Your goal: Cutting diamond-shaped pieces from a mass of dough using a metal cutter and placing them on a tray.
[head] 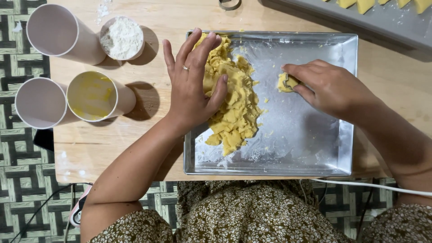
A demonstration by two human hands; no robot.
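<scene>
A metal baking tray (344,148) lies on a low wooden table (148,130). A mound of yellow dough (236,105) fills the tray's left part. My left hand (191,83) rests flat on the mound's left side, fingers spread, a ring on one finger. My right hand (328,87) presses a small piece of dough (286,82) against the tray floor; a small metal object seems to sit with it under the fingers.
Two white cups (54,31) (38,103) and a cup with yellow residue (94,96) lie at the left. A small bowl of flour (121,38) stands near them. A grey tray with shaped yellow pieces (364,5) sits top right. A white cable (373,186) crosses near my lap.
</scene>
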